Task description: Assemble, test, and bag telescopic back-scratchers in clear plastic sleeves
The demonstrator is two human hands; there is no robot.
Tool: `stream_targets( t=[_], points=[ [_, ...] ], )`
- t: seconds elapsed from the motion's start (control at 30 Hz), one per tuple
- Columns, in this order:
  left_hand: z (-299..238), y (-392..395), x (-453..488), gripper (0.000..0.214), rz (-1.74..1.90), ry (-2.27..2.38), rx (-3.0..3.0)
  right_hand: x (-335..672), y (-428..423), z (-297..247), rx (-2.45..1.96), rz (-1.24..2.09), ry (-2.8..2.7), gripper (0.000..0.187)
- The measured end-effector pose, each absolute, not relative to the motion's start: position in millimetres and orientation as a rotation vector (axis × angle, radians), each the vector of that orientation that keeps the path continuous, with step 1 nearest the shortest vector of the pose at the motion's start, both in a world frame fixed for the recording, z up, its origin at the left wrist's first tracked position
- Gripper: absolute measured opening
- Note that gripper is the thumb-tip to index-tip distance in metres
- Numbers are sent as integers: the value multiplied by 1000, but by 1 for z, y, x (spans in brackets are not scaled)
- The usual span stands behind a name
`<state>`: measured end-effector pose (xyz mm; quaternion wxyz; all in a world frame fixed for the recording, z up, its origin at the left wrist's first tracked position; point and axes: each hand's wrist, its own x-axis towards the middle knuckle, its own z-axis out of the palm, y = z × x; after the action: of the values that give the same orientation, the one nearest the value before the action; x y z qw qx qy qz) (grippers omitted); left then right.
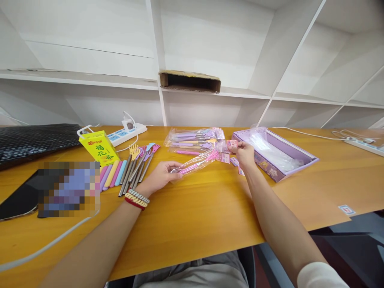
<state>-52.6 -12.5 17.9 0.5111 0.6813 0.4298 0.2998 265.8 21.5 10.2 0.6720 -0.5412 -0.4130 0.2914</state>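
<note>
My left hand (168, 173) is closed around the handle end of a pink back scratcher (199, 161) in a clear plastic bag, held slanting above the table. Close to its hand-shaped head, my right hand (243, 153) pinches a small pink printed card (232, 144). Whether this card is joined to the same bag, I cannot tell. Just behind lies a pile of bagged back scratchers (192, 136) in purple, yellow and pink. Small printed cards (235, 161) lie beside my right wrist. Left of my left hand are unbagged metal scratcher rods (132, 170) with coloured heads, and several coloured handles (113, 175).
An open purple box (300, 162) with clear plastic inside stands at right. At left are a yellow drink carton (99, 148), a power strip (132, 134), a black bag (39, 140) and a blurred-out patch. A cardboard box (190, 82) sits on the white shelf behind.
</note>
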Motion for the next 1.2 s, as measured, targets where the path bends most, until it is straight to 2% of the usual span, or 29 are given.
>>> stream_targets(
  t=[0.17, 0.3, 0.5, 0.67, 0.9, 1.2],
  points=[
    [16, -11, -54, 40, 739, 1042, 1636, 267, 22, 8, -1167, 741, -930, 40],
    [14, -9, -56, 35, 728, 1046, 1638, 269, 19, 7, -1153, 855, -1010, 42],
    [12, -8, -57, 33, 744, 1047, 1591, 268, 11, 16, -1053, 975, -1195, 32],
    [14, -8, -56, 36, 762, 1068, 1554, 265, 9, 22, -962, 1053, -1110, 23],
    [16, -8, -55, 37, 765, 1078, 1588, 269, 12, 14, -1127, 936, -1096, 31],
    [15, -9, -56, 32, 740, 1052, 1602, 266, 12, 12, -1210, 896, -1186, 28]
  ],
)
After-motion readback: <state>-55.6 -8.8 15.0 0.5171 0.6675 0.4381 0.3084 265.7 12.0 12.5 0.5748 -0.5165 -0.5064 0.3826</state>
